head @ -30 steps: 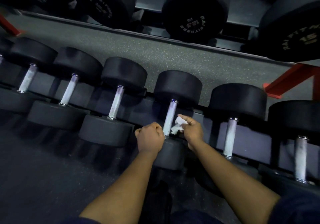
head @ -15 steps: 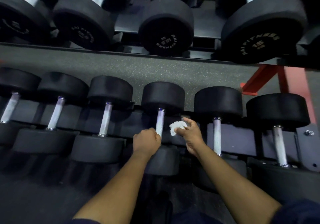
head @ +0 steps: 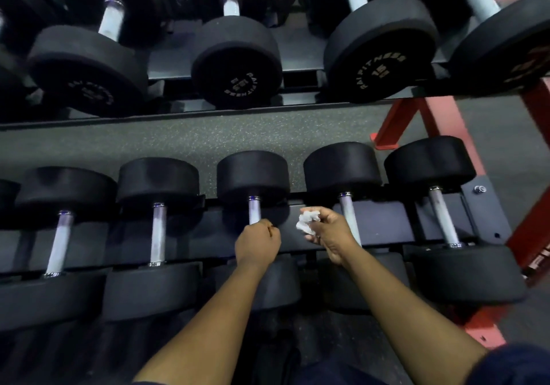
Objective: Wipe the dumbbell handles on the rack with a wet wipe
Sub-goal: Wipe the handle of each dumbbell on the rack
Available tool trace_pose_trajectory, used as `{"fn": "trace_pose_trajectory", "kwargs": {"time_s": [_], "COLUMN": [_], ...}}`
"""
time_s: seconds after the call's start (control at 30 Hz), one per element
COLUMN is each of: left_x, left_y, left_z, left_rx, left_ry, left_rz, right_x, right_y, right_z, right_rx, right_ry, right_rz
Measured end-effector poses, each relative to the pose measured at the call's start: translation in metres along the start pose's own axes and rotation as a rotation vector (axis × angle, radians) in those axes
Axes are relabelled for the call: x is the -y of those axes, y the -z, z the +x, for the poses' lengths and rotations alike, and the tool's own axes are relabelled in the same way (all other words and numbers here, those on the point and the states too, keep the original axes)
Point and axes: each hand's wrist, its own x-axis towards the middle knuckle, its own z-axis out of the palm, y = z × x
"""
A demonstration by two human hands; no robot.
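Note:
Black dumbbells with silver handles lie in a row on the lower shelf of the rack [head: 488, 224]. My left hand [head: 258, 243] grips the lower part of the middle dumbbell's handle [head: 254, 209]. My right hand [head: 329, 233] pinches a crumpled white wet wipe [head: 306, 221], held off the metal between that handle and the handle to its right [head: 348, 215]. The wipe touches neither handle.
An upper shelf carries larger black dumbbells [head: 236, 60] with white lettering. Speckled grey floor [head: 178, 140] shows between the shelves. The rack's red legs [head: 416, 123] stand at the right. More dumbbells [head: 157, 236] lie to the left on the lower shelf.
My right hand has drawn the wipe away from the middle handle toward the right. My left hand keeps its grip. The view has tilted up, showing more of the upper shelf.

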Motion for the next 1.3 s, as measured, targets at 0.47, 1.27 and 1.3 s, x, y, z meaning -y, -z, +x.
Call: {"fn": "trace_pose_trajectory", "kwargs": {"time_s": [0.47,1.27,1.3], "left_x": [-0.025,-0.140,-0.140], "left_y": [-0.004,-0.131,-0.131], "left_z": [-0.009,-0.060,-0.060], "left_rx": [0.034,-0.083,-0.088], "left_ry": [-0.197,0.323,0.343], "left_rz": [0.017,-0.163,-0.193], "right_x": [0.000,0.028,0.030], "right_y": [0.046,0.162,0.161], "right_z": [-0.017,0.045,0.050], "right_rx": [-0.347,-0.007,-0.035], "right_ry": [0.216,0.262,0.274], "right_rz": [-0.347,-0.851,-0.845]}}
